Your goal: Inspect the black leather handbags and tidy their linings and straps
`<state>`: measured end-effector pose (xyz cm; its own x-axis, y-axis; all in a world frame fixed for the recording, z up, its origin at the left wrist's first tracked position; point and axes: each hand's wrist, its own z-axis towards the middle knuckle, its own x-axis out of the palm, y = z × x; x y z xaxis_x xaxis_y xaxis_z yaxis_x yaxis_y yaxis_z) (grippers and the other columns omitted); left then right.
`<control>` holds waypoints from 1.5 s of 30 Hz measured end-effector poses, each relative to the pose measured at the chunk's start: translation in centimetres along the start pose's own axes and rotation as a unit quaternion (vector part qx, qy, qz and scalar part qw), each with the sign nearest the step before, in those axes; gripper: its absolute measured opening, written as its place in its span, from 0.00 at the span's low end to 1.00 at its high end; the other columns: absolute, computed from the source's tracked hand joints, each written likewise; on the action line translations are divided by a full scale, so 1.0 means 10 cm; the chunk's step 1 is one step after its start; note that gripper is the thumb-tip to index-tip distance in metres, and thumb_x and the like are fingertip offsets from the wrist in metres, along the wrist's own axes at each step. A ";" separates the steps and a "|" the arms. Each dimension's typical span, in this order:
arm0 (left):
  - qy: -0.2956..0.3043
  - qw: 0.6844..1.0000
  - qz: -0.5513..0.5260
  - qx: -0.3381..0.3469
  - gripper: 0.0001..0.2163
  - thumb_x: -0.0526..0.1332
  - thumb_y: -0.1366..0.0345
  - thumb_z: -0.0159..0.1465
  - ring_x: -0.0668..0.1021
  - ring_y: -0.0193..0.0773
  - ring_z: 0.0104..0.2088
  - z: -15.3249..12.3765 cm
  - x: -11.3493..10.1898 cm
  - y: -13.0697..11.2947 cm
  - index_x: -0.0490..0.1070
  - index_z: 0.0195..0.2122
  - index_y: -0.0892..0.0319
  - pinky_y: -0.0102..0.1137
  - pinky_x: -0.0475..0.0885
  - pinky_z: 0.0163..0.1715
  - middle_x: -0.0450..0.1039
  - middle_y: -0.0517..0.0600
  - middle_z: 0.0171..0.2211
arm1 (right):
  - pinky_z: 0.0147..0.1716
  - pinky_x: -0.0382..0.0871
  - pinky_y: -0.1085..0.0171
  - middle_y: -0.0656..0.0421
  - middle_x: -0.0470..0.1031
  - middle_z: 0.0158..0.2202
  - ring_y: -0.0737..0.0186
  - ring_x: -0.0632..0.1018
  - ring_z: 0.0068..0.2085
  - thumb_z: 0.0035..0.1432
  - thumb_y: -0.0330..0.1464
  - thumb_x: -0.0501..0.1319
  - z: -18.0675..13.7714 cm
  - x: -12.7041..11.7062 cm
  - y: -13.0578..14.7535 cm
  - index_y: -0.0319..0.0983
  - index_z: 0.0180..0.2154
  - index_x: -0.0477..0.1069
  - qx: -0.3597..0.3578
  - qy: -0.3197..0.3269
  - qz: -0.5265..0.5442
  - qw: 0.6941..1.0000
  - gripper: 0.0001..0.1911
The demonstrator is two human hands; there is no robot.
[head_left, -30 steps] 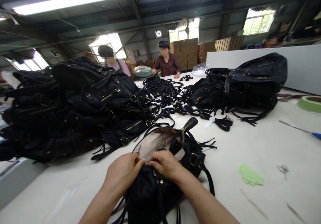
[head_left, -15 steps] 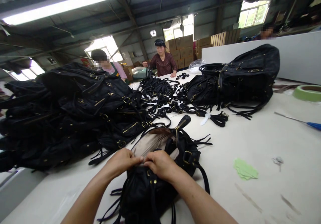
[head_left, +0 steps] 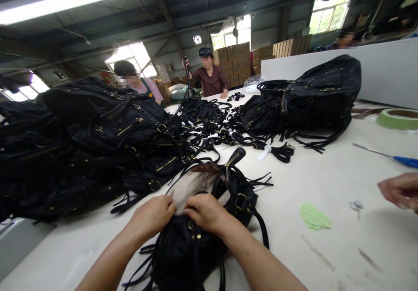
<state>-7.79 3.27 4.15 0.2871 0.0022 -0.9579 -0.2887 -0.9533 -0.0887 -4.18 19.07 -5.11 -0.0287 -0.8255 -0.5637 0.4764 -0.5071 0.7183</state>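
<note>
Bright fluorescent tubes (head_left: pixel 72 1) overhead and blown-out windows (head_left: pixel 327 15) light the hall evenly. Shadows on the pale tabletop (head_left: pixel 326 178) are soft. Wide-angle distortion bends the edges; the black bags (head_left: pixel 81 143) lose detail.

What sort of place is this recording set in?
Most likely a handbag workshop: piled black bags, loose straps on a long work table, stacked cartons behind. Both hands, left and right, work an open bag.

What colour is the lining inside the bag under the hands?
Light beige-tan lining, inside the black bag; head view.
</note>
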 end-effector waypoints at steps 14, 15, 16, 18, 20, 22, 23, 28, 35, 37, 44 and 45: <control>-0.107 0.950 -0.293 0.025 0.18 0.50 0.48 0.60 0.75 0.43 0.34 -0.44 0.53 0.16 0.69 0.35 0.56 0.34 0.69 0.38 0.74 0.48 0.31 | 0.24 0.59 0.73 0.61 0.77 0.25 0.69 0.74 0.26 0.56 0.27 0.65 0.01 0.01 0.15 0.37 0.30 0.77 0.020 -0.001 0.065 0.998 0.03; -0.118 0.950 -0.289 0.025 0.18 0.50 0.48 0.60 0.76 0.42 0.33 -0.46 0.54 0.15 0.69 0.35 0.56 0.34 0.69 0.37 0.74 0.48 0.31 | 0.23 0.58 0.73 0.62 0.76 0.24 0.69 0.74 0.25 0.56 0.27 0.65 0.01 0.01 0.16 0.37 0.29 0.77 0.026 0.003 0.072 0.997 0.04; -0.129 0.949 -0.288 0.025 0.18 0.50 0.48 0.60 0.76 0.42 0.32 -0.47 0.56 0.15 0.70 0.35 0.56 0.33 0.70 0.36 0.75 0.48 0.30 | 0.22 0.58 0.73 0.62 0.76 0.24 0.70 0.74 0.25 0.55 0.27 0.65 0.00 0.00 0.17 0.36 0.29 0.77 0.032 0.007 0.079 0.996 0.04; -0.156 0.943 -0.291 0.029 0.18 0.52 0.48 0.59 0.76 0.41 0.29 -0.49 0.60 0.17 0.71 0.34 0.56 0.32 0.71 0.33 0.75 0.47 0.28 | 0.22 0.58 0.73 0.62 0.76 0.24 0.70 0.74 0.25 0.54 0.27 0.65 -0.01 -0.01 0.20 0.36 0.28 0.77 0.044 0.012 0.090 0.995 0.04; -0.185 0.936 -0.296 0.040 0.18 0.53 0.47 0.60 0.76 0.39 0.28 -0.50 0.66 0.20 0.72 0.33 0.56 0.30 0.72 0.31 0.75 0.47 0.27 | 0.22 0.58 0.73 0.62 0.76 0.23 0.69 0.74 0.25 0.53 0.26 0.65 -0.02 -0.02 0.23 0.36 0.28 0.78 0.052 0.016 0.091 0.994 0.03; -0.211 0.928 -0.301 0.054 0.17 0.55 0.47 0.60 0.76 0.37 0.27 -0.51 0.72 0.23 0.73 0.33 0.56 0.28 0.71 0.27 0.75 0.46 0.27 | 0.22 0.58 0.73 0.62 0.76 0.23 0.69 0.74 0.25 0.53 0.26 0.65 -0.02 -0.03 0.25 0.36 0.28 0.78 0.060 0.019 0.090 0.994 0.03; -0.224 0.924 -0.304 0.062 0.17 0.55 0.48 0.61 0.76 0.36 0.26 -0.51 0.74 0.25 0.74 0.34 0.56 0.26 0.71 0.24 0.75 0.45 0.27 | 0.22 0.58 0.73 0.62 0.76 0.23 0.69 0.74 0.25 0.53 0.26 0.65 -0.02 -0.02 0.26 0.36 0.28 0.78 0.064 0.020 0.089 0.994 0.04; -0.308 0.899 -0.281 0.135 0.13 0.57 0.52 0.64 0.76 0.32 0.24 -0.50 0.80 0.27 0.74 0.34 0.55 0.22 0.71 0.23 0.75 0.43 0.27 | 0.22 0.58 0.73 0.62 0.76 0.23 0.69 0.74 0.24 0.53 0.26 0.64 0.00 -0.02 0.26 0.36 0.28 0.78 0.068 0.030 0.093 0.993 0.04; -0.350 0.887 -0.218 0.207 0.10 0.55 0.57 0.68 0.77 0.29 0.30 -0.49 0.80 0.30 0.72 0.36 0.53 0.19 0.70 0.32 0.74 0.41 0.29 | 0.23 0.58 0.73 0.62 0.76 0.24 0.69 0.74 0.26 0.53 0.25 0.65 0.02 0.00 0.26 0.36 0.28 0.78 0.069 0.028 0.092 0.993 0.03; -0.354 0.886 -0.212 0.210 0.10 0.54 0.57 0.68 0.77 0.29 0.29 -0.49 0.80 0.30 0.72 0.35 0.53 0.19 0.70 0.32 0.74 0.41 0.28 | 0.23 0.58 0.73 0.62 0.76 0.23 0.69 0.74 0.25 0.53 0.26 0.66 0.03 0.03 0.25 0.36 0.27 0.78 0.086 0.027 0.100 0.991 0.03; -0.331 0.891 -0.237 0.202 0.09 0.55 0.57 0.68 0.77 0.31 0.31 -0.47 0.82 0.30 0.73 0.35 0.52 0.21 0.70 0.33 0.75 0.42 0.30 | 0.22 0.58 0.73 0.61 0.76 0.23 0.68 0.74 0.26 0.54 0.27 0.66 0.04 0.10 0.24 0.35 0.28 0.79 0.142 0.030 0.159 0.977 0.03; -0.323 0.891 -0.251 0.196 0.10 0.55 0.57 0.67 0.77 0.31 0.31 -0.47 0.84 0.31 0.73 0.35 0.52 0.21 0.71 0.33 0.75 0.42 0.29 | 0.23 0.59 0.73 0.61 0.76 0.24 0.68 0.75 0.26 0.54 0.27 0.66 0.04 0.10 0.25 0.35 0.29 0.79 0.146 0.031 0.162 0.976 0.03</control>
<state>-1.99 -1.05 -2.86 -0.0784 0.6929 -0.7167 -0.6048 -0.6046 -0.5183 -3.41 16.88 -3.72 0.1387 -0.9423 -0.3048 0.1817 -0.2783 0.9431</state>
